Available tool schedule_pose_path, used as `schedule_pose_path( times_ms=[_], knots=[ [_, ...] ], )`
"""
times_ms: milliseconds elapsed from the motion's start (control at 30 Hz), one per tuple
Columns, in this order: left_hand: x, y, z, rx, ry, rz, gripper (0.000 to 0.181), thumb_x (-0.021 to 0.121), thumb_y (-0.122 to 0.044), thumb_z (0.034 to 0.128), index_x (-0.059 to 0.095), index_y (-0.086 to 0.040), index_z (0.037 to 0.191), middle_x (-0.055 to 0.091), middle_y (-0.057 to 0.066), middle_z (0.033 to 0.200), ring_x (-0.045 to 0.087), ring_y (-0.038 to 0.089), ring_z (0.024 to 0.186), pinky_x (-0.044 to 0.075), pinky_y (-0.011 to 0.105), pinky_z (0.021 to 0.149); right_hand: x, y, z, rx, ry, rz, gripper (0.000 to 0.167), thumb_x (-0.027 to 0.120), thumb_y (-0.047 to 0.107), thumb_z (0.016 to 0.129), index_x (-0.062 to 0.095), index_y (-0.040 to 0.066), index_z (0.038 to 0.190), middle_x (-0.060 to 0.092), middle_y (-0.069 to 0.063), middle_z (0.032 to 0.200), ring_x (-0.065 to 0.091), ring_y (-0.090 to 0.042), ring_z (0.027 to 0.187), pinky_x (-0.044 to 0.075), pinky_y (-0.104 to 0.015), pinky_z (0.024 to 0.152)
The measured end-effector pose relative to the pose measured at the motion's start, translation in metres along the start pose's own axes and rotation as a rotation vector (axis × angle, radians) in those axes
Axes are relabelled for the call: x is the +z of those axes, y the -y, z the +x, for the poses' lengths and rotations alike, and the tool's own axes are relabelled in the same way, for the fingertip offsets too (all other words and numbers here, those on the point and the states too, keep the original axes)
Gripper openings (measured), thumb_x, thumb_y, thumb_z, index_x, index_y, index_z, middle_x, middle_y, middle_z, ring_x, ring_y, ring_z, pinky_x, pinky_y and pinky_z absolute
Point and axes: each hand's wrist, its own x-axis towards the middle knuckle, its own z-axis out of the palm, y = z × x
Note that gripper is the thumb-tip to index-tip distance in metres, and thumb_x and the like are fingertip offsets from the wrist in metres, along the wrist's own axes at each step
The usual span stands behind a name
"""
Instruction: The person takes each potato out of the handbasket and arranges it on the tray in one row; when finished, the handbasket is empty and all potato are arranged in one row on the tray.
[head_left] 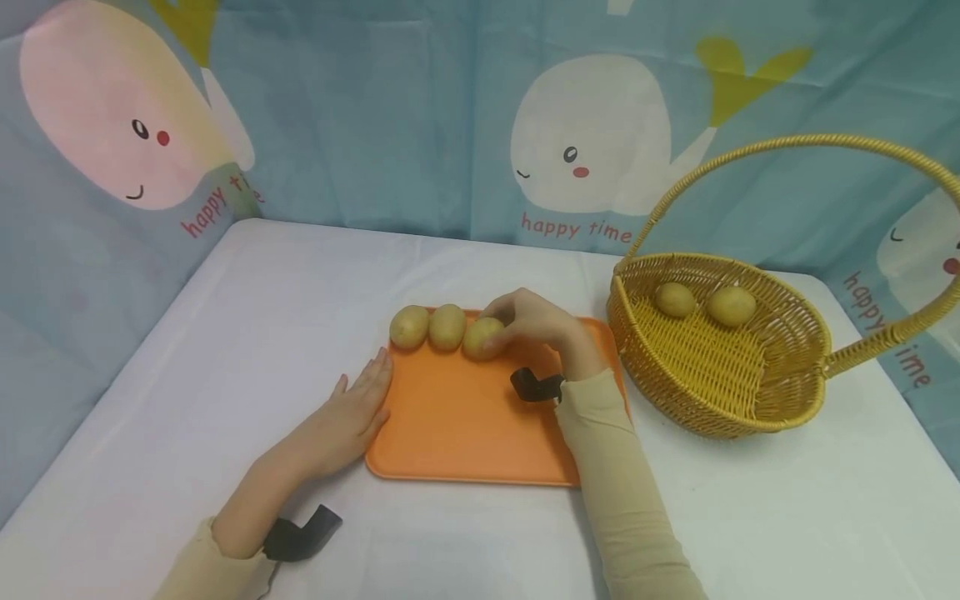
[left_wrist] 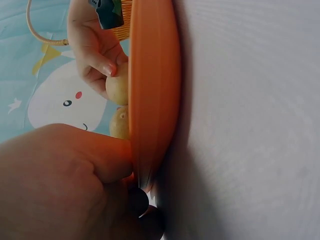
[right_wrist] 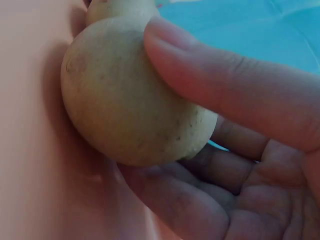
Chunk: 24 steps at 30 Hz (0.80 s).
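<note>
My right hand (head_left: 528, 321) pinches a potato (head_left: 482, 338) between thumb and fingers at the back of the orange tray (head_left: 472, 417). In the right wrist view the held potato (right_wrist: 130, 100) is close to the tray surface, thumb on one side and fingers curled beneath. Left of it, a middle potato (head_left: 447, 327) and a corner potato (head_left: 408, 327) form a row along the tray's back edge. Along the tray's left edge lies my left hand (head_left: 348, 425), fingers mostly straight, touching the rim; the left wrist view shows its thumb (left_wrist: 107, 157) against the tray.
At the right stands a wicker basket (head_left: 720, 425) with a tall arched handle. Inside it lie a smaller potato (head_left: 676, 299) and a larger potato (head_left: 731, 307). A white cloth (head_left: 300, 317) covers the table, and a blue whale-print curtain (head_left: 360, 125) hangs behind.
</note>
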Motion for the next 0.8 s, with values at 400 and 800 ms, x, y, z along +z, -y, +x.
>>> schedule_pose_path(
  times_ms=[400,800],
  knots=[
    [-0.0013,-0.0025,-0.0021,-0.001,0.004,-0.01,0.06,0.042,-0.014,0.0997,0.013,0.01,0.146,0.007,0.023,0.155,0.012,0.039,0.141,0.011,0.065,0.106,-0.0002,-0.0066,0.0017,0.107,-0.134,0.028,0.03,0.081,0.014,0.073,0.072,0.002,0.099,0.07,-0.005,0.086,0.059,-0.016,0.083,0.046,-0.027,0.08],
    [-0.0024,-0.0033,-0.0017,0.004,0.008,-0.011,0.061,0.043,-0.014,0.0993,0.013,0.01,0.146,0.007,0.023,0.155,0.011,0.038,0.141,0.011,0.065,0.106,-0.0032,-0.0091,0.0033,0.031,-0.14,0.077,0.038,0.079,0.002,0.073,0.068,-0.003,0.109,0.07,-0.014,0.101,0.065,-0.023,0.093,0.048,-0.03,0.085]
  ],
)
